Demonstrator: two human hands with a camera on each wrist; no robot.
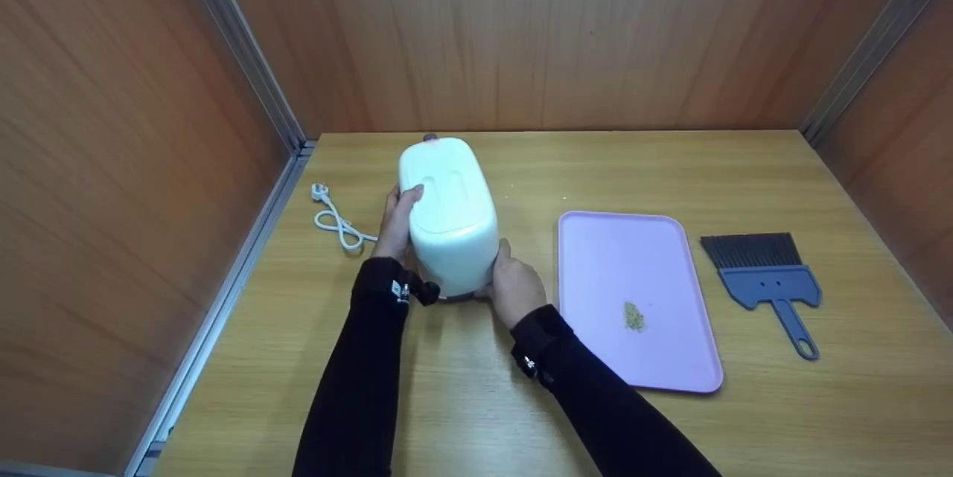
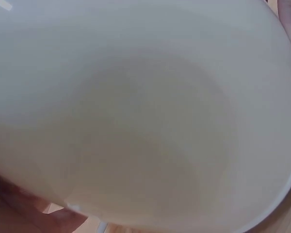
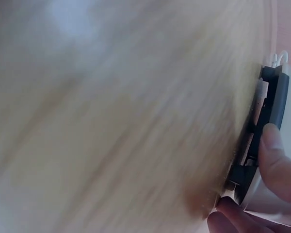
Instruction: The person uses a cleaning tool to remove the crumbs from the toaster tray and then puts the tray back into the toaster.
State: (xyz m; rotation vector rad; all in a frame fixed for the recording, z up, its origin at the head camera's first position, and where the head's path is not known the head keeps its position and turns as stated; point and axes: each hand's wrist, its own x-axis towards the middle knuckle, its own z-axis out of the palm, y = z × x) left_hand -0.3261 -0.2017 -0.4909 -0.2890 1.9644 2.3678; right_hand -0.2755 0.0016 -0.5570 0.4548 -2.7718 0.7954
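Note:
A white toaster (image 1: 451, 202) with rounded corners is held tilted over the table between both hands. My left hand (image 1: 398, 218) grips its left side, thumb lying over the edge of the upper face. My right hand (image 1: 515, 287) holds its near right corner. In the right wrist view, the thumb presses near a dark panel (image 3: 266, 116) with long openings, and other fingers tuck below it, close to the tabletop. The toaster's smooth white wall (image 2: 150, 97) fills most of the left wrist view. A small dark knob (image 1: 429, 137) shows at the far end.
The toaster's white cord and plug (image 1: 320, 193) lie on the left. To the right are a purple tray (image 1: 610, 261) with a small heap of greenish crumbs (image 1: 633, 316) and a blue hand brush (image 1: 770, 283). Wooden panels wall the table on three sides.

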